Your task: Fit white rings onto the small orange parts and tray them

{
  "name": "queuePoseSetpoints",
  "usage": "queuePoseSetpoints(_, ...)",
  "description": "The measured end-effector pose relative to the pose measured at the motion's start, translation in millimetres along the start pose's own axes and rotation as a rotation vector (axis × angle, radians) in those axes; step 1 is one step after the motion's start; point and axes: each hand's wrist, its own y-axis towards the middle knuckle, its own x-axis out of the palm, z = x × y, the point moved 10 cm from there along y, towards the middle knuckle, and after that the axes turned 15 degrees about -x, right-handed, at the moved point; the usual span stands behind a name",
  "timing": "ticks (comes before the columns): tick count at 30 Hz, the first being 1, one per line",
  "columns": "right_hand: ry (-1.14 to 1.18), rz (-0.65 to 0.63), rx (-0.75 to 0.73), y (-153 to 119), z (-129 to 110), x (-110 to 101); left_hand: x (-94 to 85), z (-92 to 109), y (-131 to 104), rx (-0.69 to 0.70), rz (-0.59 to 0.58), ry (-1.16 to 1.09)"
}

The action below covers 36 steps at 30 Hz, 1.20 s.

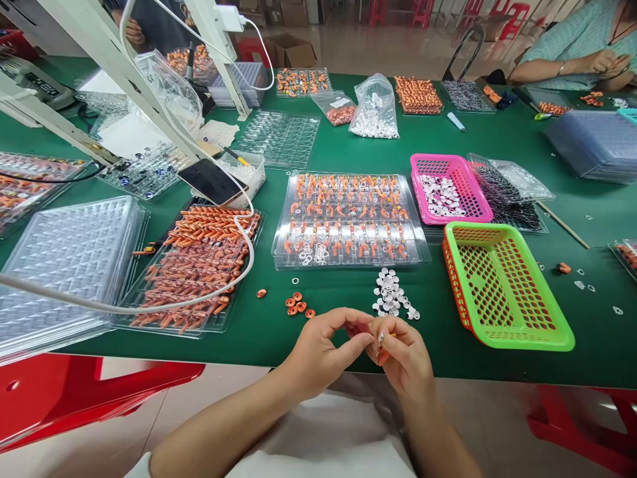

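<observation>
1. Closest in: the bare right hand has thumb and fingers pinched on a small orange piece, probably plastic, right at the table's near edge. Most of it's buried in the fingers, so can't tell its full shape.
2. The bare left hand curls in beside it, thumb and index tips close together and meeting the right fingers. Can't tell if they grip anything.
3. Handling, my guess: super light, stiff, a bit slick, with any thin bits easy to snap. I'd pinch the thickest part of the body with fingertip pads, lightly.
4. Just past the hands on the green tabletop: loose round orange cup-like pieces to the left, a scatter of small white discs ahead, a lime-green slotted plastic basket to the right.
5. Further: a clear plastic compartment tray of curved orange parts, plus a pink plastic basket holding white bits.
6. Way back: a clear plastic bag with white pieces.
</observation>
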Motion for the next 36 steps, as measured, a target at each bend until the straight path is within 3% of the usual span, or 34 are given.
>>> queuePoseSetpoints(5,-0.324,-0.092,-0.132,-1,-18,-1,2.6,11,-6,0.119,-0.021,0.146)
queuePoseSetpoints(10,-0.834,-0.222,-0.467,-5,-53,16,3.9,18,-11,0.216,0.001,0.208)
queuePoseSetpoints(14,-0.989,-0.289,-0.676,-11,-65,31,2.5,26,-18,0.349,0.058,0.226)
queuePoseSetpoints(20,-1.094,-0.344,-0.719,-16,-64,38,-0.5,30,-26,0.504,0.178,0.337)
queuePoseSetpoints(26,-1.246,-0.467,-0.7,-15,-43,43,-9.5,9,-34,0.547,0.313,0.495)
queuePoseSetpoints(30,-1.309,-0.524,-0.647,-15,-35,42,-30.9,-11,-36,0.469,0.369,0.585)
queuePoseSetpoints(36,-1.174,-0.393,-0.46,-11,-53,20,-102.5,-27,-20,0.216,0.566,0.757)
